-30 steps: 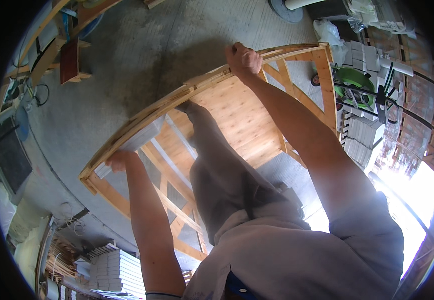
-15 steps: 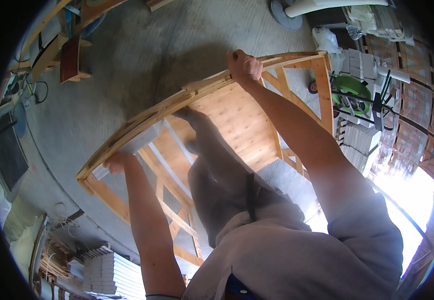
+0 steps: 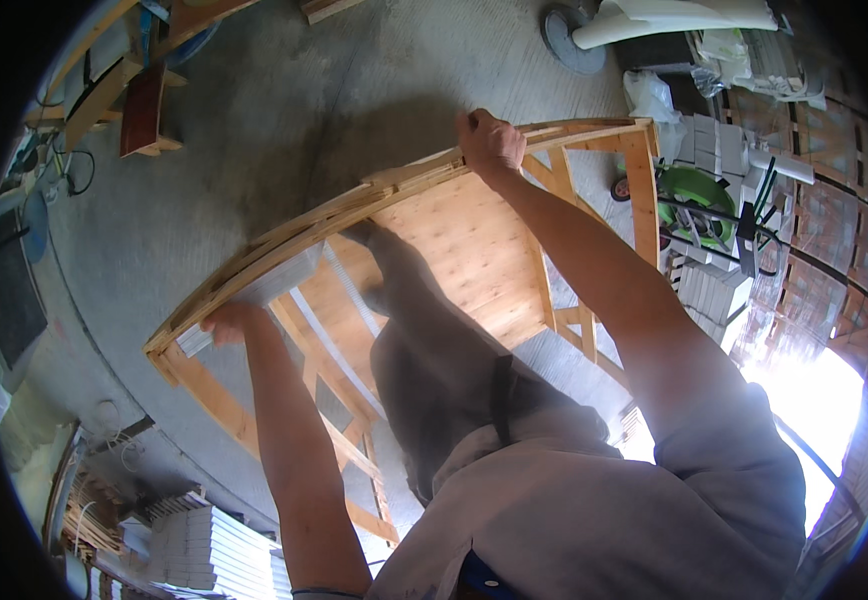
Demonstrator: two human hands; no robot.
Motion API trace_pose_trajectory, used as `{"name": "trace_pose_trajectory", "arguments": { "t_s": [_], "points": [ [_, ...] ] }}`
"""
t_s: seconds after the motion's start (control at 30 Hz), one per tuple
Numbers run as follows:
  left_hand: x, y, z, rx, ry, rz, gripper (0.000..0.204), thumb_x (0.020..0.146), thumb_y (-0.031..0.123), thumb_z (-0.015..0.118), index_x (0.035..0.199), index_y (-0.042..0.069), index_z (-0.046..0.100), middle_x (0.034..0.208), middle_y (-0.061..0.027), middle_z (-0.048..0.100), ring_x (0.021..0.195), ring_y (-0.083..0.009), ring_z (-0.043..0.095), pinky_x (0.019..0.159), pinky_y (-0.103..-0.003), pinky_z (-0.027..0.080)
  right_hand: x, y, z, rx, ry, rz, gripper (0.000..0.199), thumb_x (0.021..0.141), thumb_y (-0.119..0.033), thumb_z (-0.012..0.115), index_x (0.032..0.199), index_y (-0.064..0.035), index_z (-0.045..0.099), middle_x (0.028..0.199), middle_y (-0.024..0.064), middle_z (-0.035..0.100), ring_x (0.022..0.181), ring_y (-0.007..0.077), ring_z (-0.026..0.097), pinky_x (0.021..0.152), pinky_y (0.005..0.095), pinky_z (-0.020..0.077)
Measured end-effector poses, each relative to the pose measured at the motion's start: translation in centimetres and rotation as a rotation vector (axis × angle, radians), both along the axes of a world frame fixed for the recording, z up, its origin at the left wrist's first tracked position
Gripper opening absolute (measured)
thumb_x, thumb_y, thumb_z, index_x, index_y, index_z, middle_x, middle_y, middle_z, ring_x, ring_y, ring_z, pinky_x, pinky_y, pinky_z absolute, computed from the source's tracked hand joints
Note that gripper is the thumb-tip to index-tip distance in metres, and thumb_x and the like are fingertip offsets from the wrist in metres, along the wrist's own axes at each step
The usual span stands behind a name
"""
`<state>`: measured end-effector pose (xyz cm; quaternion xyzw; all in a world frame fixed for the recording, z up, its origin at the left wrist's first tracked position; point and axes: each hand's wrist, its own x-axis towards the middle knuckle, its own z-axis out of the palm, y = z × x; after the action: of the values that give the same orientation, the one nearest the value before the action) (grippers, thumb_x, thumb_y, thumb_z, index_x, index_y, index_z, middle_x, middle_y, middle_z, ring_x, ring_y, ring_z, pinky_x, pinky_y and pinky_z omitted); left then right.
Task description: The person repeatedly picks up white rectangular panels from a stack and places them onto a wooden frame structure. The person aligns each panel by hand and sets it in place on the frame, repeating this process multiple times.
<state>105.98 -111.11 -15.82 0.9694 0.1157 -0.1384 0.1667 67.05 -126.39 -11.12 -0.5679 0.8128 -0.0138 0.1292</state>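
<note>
A large wooden frame (image 3: 379,190), built of pale timber boards and braces, stands upright in front of my body. Set into its middle is a plywood panel (image 3: 464,255) with dark specks. My right hand (image 3: 494,143) is closed over the frame's top edge, right of the middle. Near the left end of that same edge, my left hand (image 3: 237,322) grips the frame from the near side, its fingers partly hidden. Beside it, a translucent plastic sheet (image 3: 289,276) lies under the top boards. My leg shows behind the edge, in front of the panel.
Concrete floor (image 3: 354,80) spreads beyond the frame. To the right are a green wheeled machine (image 3: 696,208), white stacked blocks (image 3: 719,140) and wrapped pallets (image 3: 834,220). White boards (image 3: 209,550) are piled at lower left. A brown wooden piece (image 3: 142,110) stands at upper left.
The frame's right end sits slightly lower in view and its left end has shifted a little left. Both hands keep their grip. The surroundings have shifted slightly.
</note>
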Motion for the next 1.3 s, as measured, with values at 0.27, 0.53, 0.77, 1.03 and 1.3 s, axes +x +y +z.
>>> {"name": "trace_pose_trajectory", "arguments": {
  "t_s": [0.27, 0.53, 0.77, 1.03, 1.3],
  "points": [
    [0.0, 0.6, -0.6, 0.071, -0.003, -0.042, 0.045, 0.096, 0.032, 0.038, 0.112, -0.009, 0.033, 0.105, -0.0277, 0.055, 0.088, -0.0379, 0.066, 0.068, -0.044, 0.061, 0.1, -0.1, -0.1, 0.05, 0.014, -0.01, 0.04, 0.087, -0.05, 0.045, 0.091, -0.0185, 0.07, 0.084, 0.011, 0.07, 0.084, 0.0331, 0.066, 0.079, 0.043, 0.0487],
    [1.1, 1.0, -2.6, -0.056, -0.059, 0.077, 0.058, 0.096, 0.043, 0.031, 0.115, -0.012, 0.034, 0.107, -0.0296, 0.057, 0.093, -0.0397, 0.064, 0.074, -0.048, 0.058, 0.1, -0.2, 0.1, 0.056, 0.01, -0.001, 0.043, 0.087, -0.052, 0.045, 0.091, -0.017, 0.07, 0.085, 0.0116, 0.07, 0.084, 0.0332, 0.066, 0.078, 0.0429, 0.0487],
    [1.5, 1.4, -3.9, -0.164, -0.113, 0.217, 0.051, 0.092, 0.04, 0.04, 0.112, -0.006, 0.039, 0.108, -0.028, 0.058, 0.088, -0.0409, 0.066, 0.068, -0.049, 0.058, 0.2, -0.1, 0.3, 0.066, -0.053, -0.018, 0.041, 0.087, -0.051, 0.046, 0.087, -0.0159, 0.068, 0.088, 0.0146, 0.069, 0.089, 0.0351, 0.064, 0.081, 0.045, 0.0466],
    [0.9, 1.0, -2.4, -0.15, -0.084, 0.146, 0.045, 0.092, 0.037, 0.043, 0.112, -0.003, 0.038, 0.105, -0.0253, 0.058, 0.09, -0.0386, 0.066, 0.069, -0.048, 0.058, 0.4, -0.2, 0.8, 0.108, -0.025, -0.005, 0.039, 0.086, -0.052, 0.048, 0.089, -0.0185, 0.068, 0.088, 0.0129, 0.069, 0.088, 0.0339, 0.065, 0.079, 0.0445, 0.0468],
    [0.8, 0.6, -1.3, -0.224, -0.038, 0.24, 0.062, 0.091, 0.048, 0.033, 0.116, -0.009, 0.039, 0.109, -0.0271, 0.059, 0.095, -0.0383, 0.064, 0.077, -0.049, 0.056, 0.5, -0.3, 0.9, 0.104, -0.037, -0.003, 0.041, 0.085, -0.053, 0.048, 0.085, -0.0173, 0.069, 0.087, 0.013, 0.069, 0.087, 0.0344, 0.065, 0.078, 0.0448, 0.0476]
  ]
}}
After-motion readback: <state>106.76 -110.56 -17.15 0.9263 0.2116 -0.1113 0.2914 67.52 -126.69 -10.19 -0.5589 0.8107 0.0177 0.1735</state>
